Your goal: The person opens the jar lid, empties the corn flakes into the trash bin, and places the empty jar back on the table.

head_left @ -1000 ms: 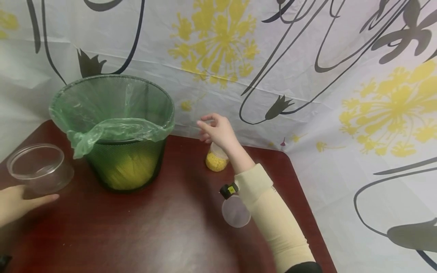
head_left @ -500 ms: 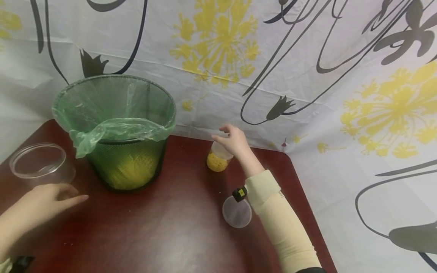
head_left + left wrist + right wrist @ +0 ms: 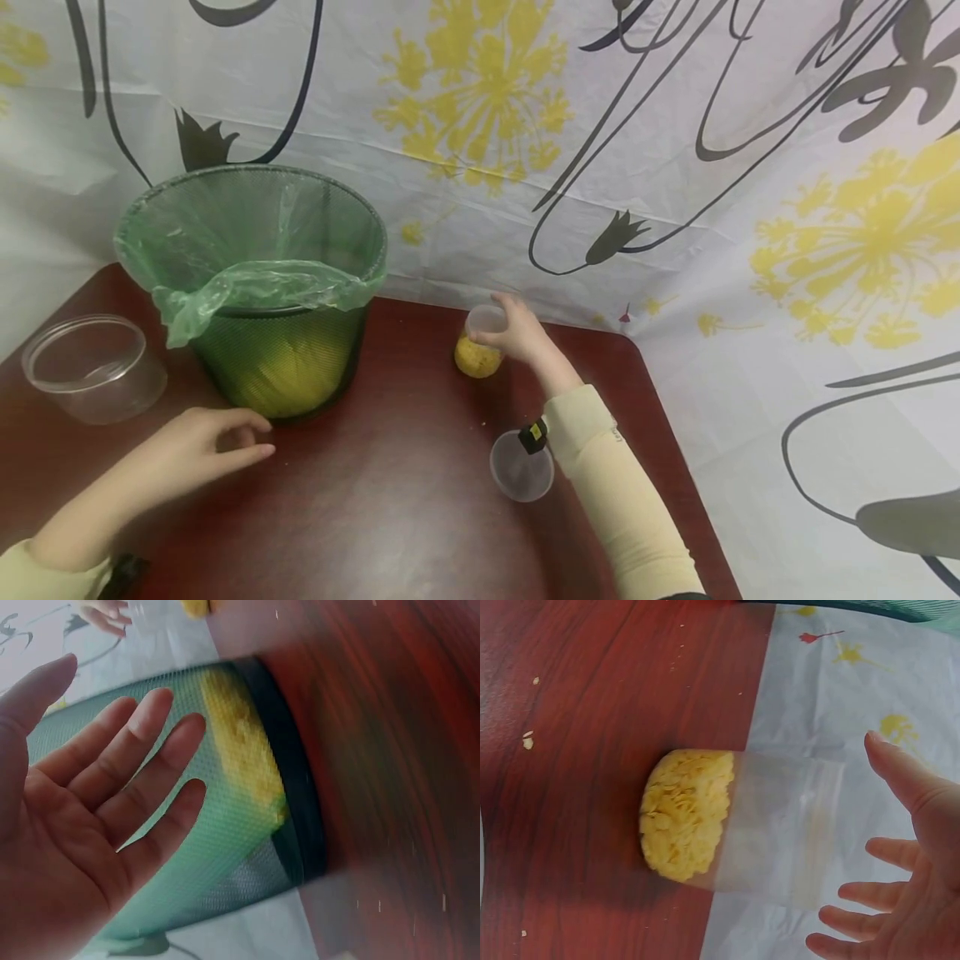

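"Where's the jar [image 3: 477, 358] of yellow flakes [image 3: 684, 817]?"

"Upright near the table's [image 3: 360, 517] back edge. The right hand [image 3: 521, 333], lower than half a second ago, spreads its fingers by the mouth, clasping nothing; contact is unclear."

"The left hand [image 3: 197, 446]?"

"Relaxed, holding nothing, shifted from the clear tub [image 3: 101, 379] to before the mesh bin [image 3: 273, 362]. Open table stretches rightward to the translucent disc [image 3: 517, 477]."
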`<action>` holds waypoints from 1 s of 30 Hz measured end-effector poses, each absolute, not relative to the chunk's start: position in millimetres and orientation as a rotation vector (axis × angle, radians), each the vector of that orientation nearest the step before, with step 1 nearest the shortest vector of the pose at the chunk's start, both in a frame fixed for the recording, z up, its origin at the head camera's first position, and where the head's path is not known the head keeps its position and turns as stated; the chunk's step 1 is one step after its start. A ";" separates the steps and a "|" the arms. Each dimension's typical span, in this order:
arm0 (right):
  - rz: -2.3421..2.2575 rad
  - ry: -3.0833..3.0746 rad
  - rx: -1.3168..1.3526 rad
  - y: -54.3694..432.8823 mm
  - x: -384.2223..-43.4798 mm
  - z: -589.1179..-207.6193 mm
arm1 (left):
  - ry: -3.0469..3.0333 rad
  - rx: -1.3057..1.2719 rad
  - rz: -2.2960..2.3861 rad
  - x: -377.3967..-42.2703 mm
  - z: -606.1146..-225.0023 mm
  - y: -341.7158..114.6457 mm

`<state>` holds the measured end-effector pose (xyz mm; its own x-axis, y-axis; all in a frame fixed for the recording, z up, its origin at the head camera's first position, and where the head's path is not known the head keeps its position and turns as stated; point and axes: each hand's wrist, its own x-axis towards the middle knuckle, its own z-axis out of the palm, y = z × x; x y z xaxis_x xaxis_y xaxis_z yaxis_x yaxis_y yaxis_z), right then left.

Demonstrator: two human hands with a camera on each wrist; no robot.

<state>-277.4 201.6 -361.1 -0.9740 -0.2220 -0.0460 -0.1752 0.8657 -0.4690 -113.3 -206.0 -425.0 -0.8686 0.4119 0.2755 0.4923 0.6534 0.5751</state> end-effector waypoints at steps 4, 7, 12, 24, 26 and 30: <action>-0.725 2.944 -0.308 203.8 -277.9 -369.0 | -2.704 -0.813 -1.069 -115.4 -426.3 -189.4; -0.721 2.946 -0.303 204.3 -277.6 -372.7 | -2.685 -0.845 -1.086 -118.2 -426.9 -178.7; -0.719 2.954 -0.306 203.5 -275.9 -375.0 | -2.709 -0.842 -1.082 -123.1 -425.7 -165.1; -0.723 3.003 -0.257 202.7 -277.8 -377.0 | -2.747 -0.805 -1.187 -134.2 -419.2 -146.6; -0.736 3.005 -0.252 202.5 -277.2 -376.9 | -2.744 -0.802 -1.206 -135.3 -419.6 -145.0; -0.740 3.015 -0.247 201.7 -275.3 -377.0 | -2.735 -0.815 -1.238 -136.9 -421.4 -141.8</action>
